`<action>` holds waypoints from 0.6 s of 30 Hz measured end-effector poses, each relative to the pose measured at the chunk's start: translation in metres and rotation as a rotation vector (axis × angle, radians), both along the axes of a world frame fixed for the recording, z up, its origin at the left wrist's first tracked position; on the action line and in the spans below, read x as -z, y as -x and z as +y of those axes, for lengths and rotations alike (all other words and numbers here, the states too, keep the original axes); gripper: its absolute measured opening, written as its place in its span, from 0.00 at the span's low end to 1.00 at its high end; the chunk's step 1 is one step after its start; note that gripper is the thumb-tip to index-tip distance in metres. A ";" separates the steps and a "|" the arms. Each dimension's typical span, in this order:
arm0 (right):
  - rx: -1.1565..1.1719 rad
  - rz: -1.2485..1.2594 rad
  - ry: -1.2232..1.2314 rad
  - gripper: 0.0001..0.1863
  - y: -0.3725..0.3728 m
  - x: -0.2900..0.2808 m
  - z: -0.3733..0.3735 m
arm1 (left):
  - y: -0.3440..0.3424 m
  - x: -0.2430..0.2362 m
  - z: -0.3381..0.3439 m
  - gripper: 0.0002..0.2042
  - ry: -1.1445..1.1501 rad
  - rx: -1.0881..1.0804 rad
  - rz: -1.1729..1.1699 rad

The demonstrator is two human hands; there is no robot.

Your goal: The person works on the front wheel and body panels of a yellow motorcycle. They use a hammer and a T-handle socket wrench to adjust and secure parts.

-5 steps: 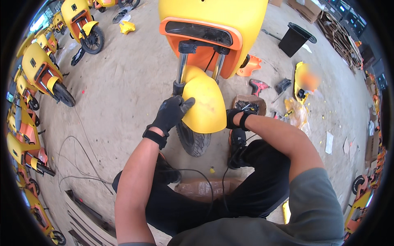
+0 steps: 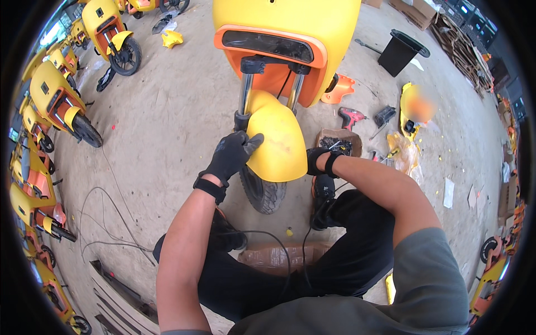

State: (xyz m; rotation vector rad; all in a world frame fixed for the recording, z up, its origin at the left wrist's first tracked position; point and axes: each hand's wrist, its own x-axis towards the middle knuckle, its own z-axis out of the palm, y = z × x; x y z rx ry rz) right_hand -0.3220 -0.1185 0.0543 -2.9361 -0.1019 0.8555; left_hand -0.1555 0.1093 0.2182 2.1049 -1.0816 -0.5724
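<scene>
In the middle, a yellow front fender (image 2: 276, 148) sits over the black tire (image 2: 259, 195) of a yellow-and-orange scooter (image 2: 285, 17), between its chrome fork tubes (image 2: 244, 96). My left hand (image 2: 231, 153), in a black glove, grips the fender's left side, thumb on the yellow surface. My gloved right hand (image 2: 320, 162) is at the fender's right edge, its fingertips mostly hidden behind it. A cardboard tray of small hardware (image 2: 338, 146) lies just beyond that hand, near a red power drill (image 2: 349, 117). A cable (image 2: 287, 251) loops across my legs.
Yellow scooters (image 2: 47, 97) line the left. On the floor to the right lie an orange plastic part (image 2: 338, 86), a long yellow part (image 2: 407, 125) and plastic wrap (image 2: 407, 156). A black bin (image 2: 399, 53) and stacked cardboard (image 2: 458, 50) stand farther back. A wrapped cardboard piece (image 2: 268, 257) lies between my legs.
The fender and both hands have shifted very slightly to the left. My grip looks the same.
</scene>
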 end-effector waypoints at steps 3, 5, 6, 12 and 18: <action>-0.003 0.000 0.002 0.16 -0.001 -0.002 0.000 | 0.000 0.001 0.000 0.26 -0.001 -0.002 0.002; 0.009 0.012 0.001 0.16 -0.002 -0.004 0.002 | 0.000 0.000 0.001 0.27 0.002 0.000 -0.001; 0.019 0.022 0.001 0.17 -0.003 -0.005 0.002 | -0.001 0.001 0.001 0.27 0.002 0.000 -0.002; -0.016 0.030 0.021 0.17 -0.003 -0.010 0.004 | -0.001 0.003 0.001 0.26 0.004 -0.010 0.016; -0.076 0.059 0.070 0.16 -0.003 0.000 0.000 | 0.000 0.002 -0.001 0.25 -0.021 -0.004 0.034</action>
